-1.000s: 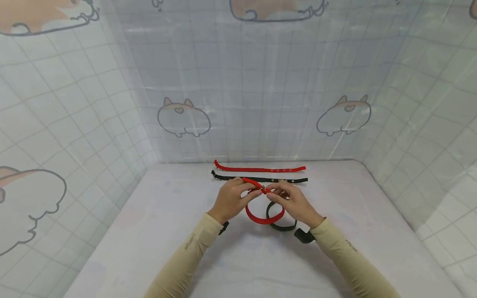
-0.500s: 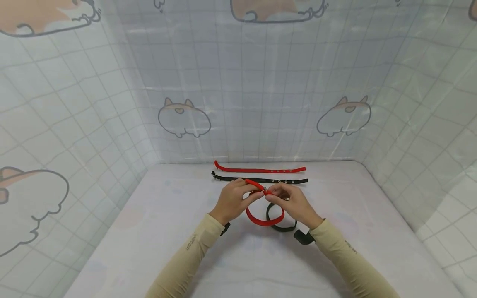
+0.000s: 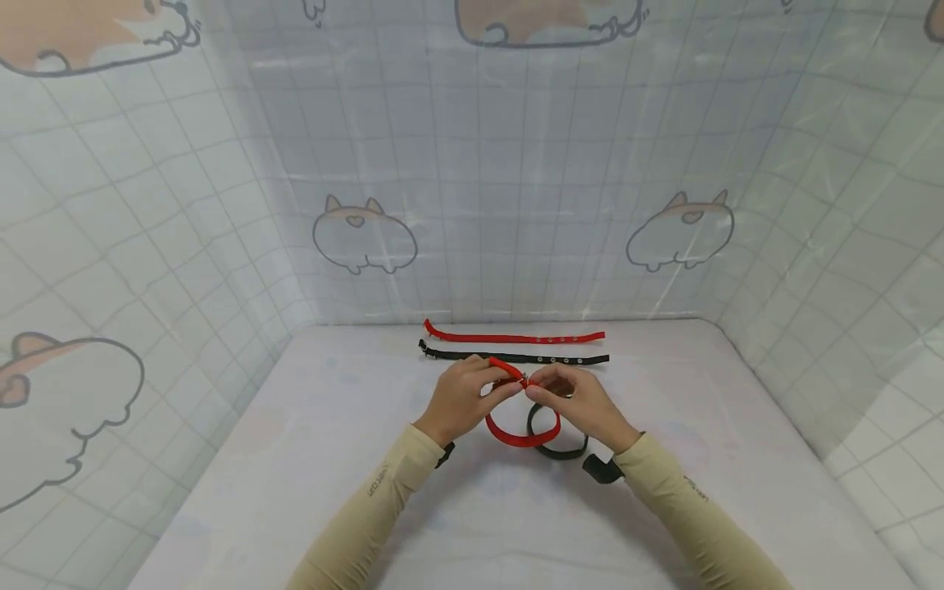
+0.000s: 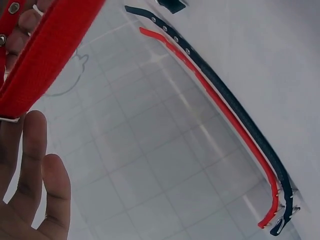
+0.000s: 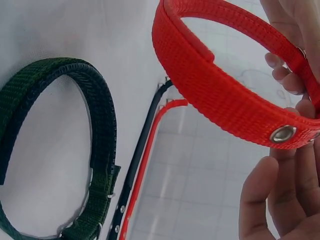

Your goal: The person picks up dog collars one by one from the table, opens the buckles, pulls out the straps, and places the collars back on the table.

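A red collar (image 3: 521,440) is bent into a loop and held up over the table between both hands. My left hand (image 3: 462,399) pinches it at the upper left, where a strap end (image 3: 505,366) sticks up past the fingers. My right hand (image 3: 584,406) pinches the same collar from the other side, close to the small metal buckle. In the right wrist view, a metal eyelet (image 5: 283,133) shows on the red webbing beside the fingers. The left wrist view has the webbing (image 4: 55,55) large above the left fingers, which partly cover the buckle area.
A dark green-black collar (image 3: 560,453), fastened in a loop, stands on the table behind the red loop. Farther back, a straight red collar (image 3: 487,337) and a straight black collar (image 3: 590,359) lie parallel before the tiled-pattern back wall (image 3: 516,246).
My left hand and the red strap end have shifted slightly right and down. The right hand stays nearly in place, still pinching the collar. The other collars have not moved.
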Available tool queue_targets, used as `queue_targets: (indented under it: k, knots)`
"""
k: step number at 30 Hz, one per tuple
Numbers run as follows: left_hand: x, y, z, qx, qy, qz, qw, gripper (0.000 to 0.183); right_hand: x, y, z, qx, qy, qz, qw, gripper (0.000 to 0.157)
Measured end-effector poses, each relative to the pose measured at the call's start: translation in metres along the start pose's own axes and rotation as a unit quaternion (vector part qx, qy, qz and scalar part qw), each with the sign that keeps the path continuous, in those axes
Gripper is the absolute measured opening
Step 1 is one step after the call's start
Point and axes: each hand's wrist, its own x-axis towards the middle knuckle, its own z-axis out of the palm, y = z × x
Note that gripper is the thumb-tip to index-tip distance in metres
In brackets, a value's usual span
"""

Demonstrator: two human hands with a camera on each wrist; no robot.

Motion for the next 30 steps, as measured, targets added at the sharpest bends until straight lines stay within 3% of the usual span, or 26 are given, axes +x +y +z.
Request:
queue_targets:
  k: [9,18,30]
  knots:
    - [-0.0014,-0.0017,0.0031,0.001,0.010,0.015,0.9998,0.019,-0.0001,0.0036,0.0004,0.026,-0.021,-0.002,0.999,0.023]
    - [-0.0036,-0.0066,-0.0003,0.015,0.005,0.001,0.9999,0.019,-0.0010,0.0063,-0.0032,0.023,-0.037,-0.048,0.998,0.027]
    - [-0.0041,0.0000,-0.0012,-0.008,-0.003,-0.005,1.0000,0.019,-0.0013,0.0008,0.0038,0.002,-0.008,-0.004,1.000,0.024]
